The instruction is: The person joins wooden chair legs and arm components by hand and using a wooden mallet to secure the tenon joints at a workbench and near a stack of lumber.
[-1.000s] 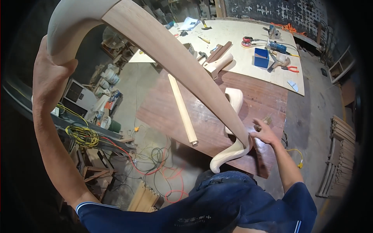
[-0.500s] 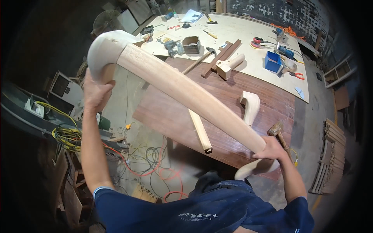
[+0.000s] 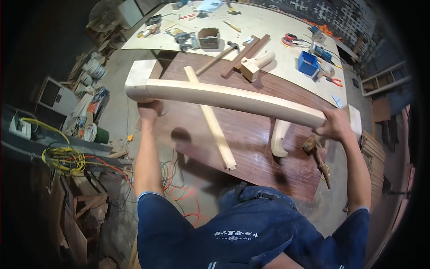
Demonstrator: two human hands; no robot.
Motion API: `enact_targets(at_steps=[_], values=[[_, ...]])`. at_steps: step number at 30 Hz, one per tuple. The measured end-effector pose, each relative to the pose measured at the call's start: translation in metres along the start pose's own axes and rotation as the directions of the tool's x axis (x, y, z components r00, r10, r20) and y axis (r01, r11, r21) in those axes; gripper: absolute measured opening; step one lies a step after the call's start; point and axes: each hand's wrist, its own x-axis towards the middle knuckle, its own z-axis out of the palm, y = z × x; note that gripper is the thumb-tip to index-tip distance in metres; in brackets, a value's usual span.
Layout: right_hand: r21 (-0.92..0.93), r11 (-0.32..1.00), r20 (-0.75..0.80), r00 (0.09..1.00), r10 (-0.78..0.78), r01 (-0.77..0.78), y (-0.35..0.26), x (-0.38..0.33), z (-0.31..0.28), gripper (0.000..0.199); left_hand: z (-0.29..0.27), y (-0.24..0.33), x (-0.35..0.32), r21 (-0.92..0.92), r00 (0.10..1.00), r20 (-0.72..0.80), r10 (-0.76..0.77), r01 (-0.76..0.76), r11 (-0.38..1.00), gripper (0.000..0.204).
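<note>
A long pale wooden rail [image 3: 233, 99] with a thick block-like end on each side spans the view, raised above a brown wooden tabletop [image 3: 251, 157]. My left hand [image 3: 151, 110] is closed under its left end, partly hidden by the wood. Gripping near the right end is my right hand [image 3: 333, 123]. Below the rail, a square wooden bar [image 3: 217, 136] lies slantwise on the tabletop. A pale curved wooden leg [image 3: 280, 139] shows under the rail, its upper part hidden. Near my right hand is a mallet [image 3: 317, 154].
Farther back, a claw hammer [image 3: 219, 58], brown strips [image 3: 246, 56] and a pale wooden joint piece [image 3: 257, 67] lie together. A pale board [image 3: 268, 22] holds a blue box [image 3: 308, 63] and several tools. Coiled cables [image 3: 65, 159] and cords are at the left.
The rail's left end has come down and toward the right, while its right end has risen, so it lies more level. Both hands moved with it. The square bar now shows more fully.
</note>
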Motion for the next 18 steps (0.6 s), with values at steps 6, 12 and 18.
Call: enact_targets(at_steps=[6, 12, 18], values=[[-0.028, 0.999, 0.027, 0.999, -0.026, 0.027, 0.025, 0.073, 0.036, 0.045, 0.022, -0.057, 0.033, 0.39, 0.988, -0.041, 0.151, -0.123, 0.912, 0.054], [-0.003, 1.0, 0.057, 0.998, 0.019, -0.019, 0.047, 0.116, 0.074, 0.049, 0.051, -0.091, 0.031, 0.427, 1.0, -0.001, 0.024, -0.021, 0.904, 0.056], [-0.013, 1.0, 0.147, 0.989, 0.0, 0.001, 0.052, 0.139, 0.09, 0.044, 0.046, -0.116, 0.01, 0.238, 0.993, -0.061, -0.103, 0.114, 0.965, 0.052]])
